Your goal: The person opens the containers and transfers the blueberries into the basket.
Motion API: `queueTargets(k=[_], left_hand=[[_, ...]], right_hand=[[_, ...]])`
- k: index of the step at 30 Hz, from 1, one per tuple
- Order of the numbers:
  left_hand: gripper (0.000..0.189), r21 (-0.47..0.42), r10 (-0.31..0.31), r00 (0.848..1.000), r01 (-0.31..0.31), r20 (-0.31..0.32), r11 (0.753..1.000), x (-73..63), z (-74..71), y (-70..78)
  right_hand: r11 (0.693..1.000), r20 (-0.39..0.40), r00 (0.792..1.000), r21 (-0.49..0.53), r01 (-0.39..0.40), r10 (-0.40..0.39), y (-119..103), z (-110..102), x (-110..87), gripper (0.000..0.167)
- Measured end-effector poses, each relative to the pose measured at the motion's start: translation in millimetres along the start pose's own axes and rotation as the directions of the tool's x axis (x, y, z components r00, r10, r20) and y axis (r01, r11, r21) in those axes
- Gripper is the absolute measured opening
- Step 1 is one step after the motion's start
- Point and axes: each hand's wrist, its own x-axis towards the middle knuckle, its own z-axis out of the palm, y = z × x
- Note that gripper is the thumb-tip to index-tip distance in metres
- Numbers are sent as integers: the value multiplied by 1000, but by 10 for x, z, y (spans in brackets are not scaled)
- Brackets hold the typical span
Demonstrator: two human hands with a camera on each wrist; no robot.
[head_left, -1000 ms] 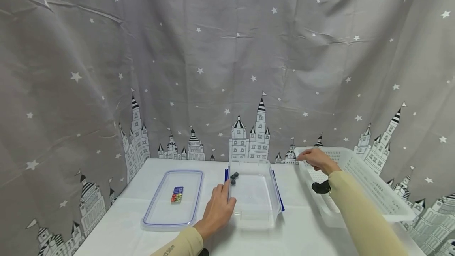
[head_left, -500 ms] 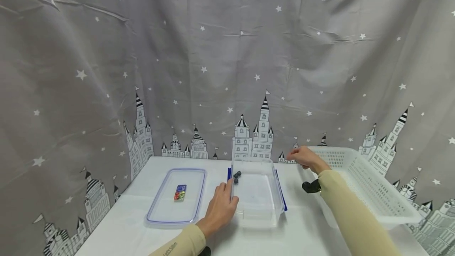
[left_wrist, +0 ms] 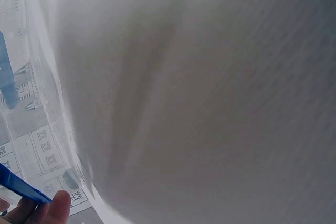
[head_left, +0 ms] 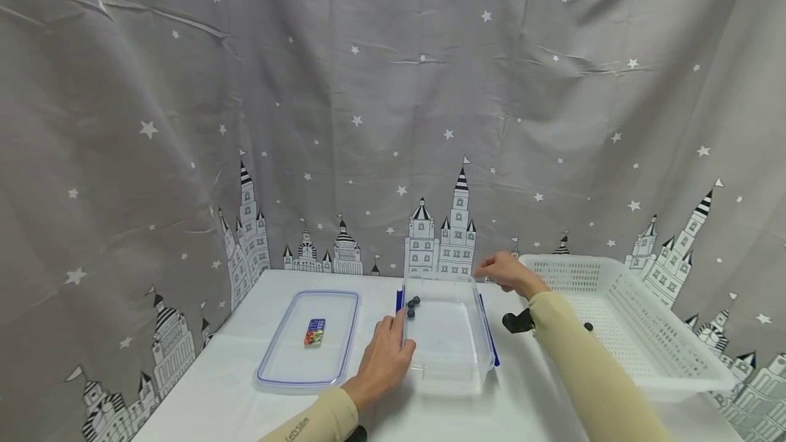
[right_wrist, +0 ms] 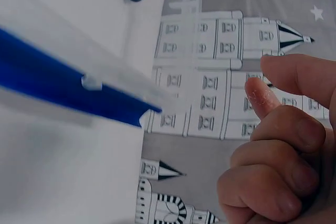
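Note:
A clear plastic food container [head_left: 447, 343] with blue side clips stands mid-table. Three blueberries [head_left: 411, 313] lie in its back left corner. My left hand [head_left: 383, 360] grips the container's left side, its fingertips at a blue clip [left_wrist: 21, 184] in the left wrist view. Near the back right corner of the container, my right hand [head_left: 510, 273] hovers with thumb and index fingertip close together. In the right wrist view its other fingers [right_wrist: 262, 192] are curled; I cannot tell whether a berry sits behind the thumb.
A white perforated basket [head_left: 694, 367] stands on the right with a dark berry [head_left: 588, 327] in it, beside the right sleeve. The container's blue-edged lid [head_left: 288, 360] lies flat at left. A grey castle-print curtain [head_left: 368, 121] hangs behind the table.
My right hand has moved left from over the basket to the container's back right corner, uncovering a berry in the basket. The left hand stays at the container. The head view has shifted slightly.

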Motion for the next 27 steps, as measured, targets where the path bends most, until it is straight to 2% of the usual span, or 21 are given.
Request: queueTargets(k=[4, 11, 17, 27], left_hand=[[61, 8, 7, 1000, -7, -8, 1000, 0, 3, -10], [61, 8, 6, 1000, -6, -1, 1000, 3, 6, -17], [61, 6, -1, 1000, 1, 13, 1000, 5, 7, -24], [62, 2, -16, 999, 16, 33, 1000, 8, -6, -10]], right_hand=[[1000, 5, 1000, 25, -10, 10, -12, 125, 68, 32], [999, 7, 999, -3, -37, 37, -64, 335, 171, 29], [999, 19, 999, 9, -33, 33, -143, 504, 216, 23], [999, 64, 998, 36, -29, 26, -237, 788, 255, 22]])
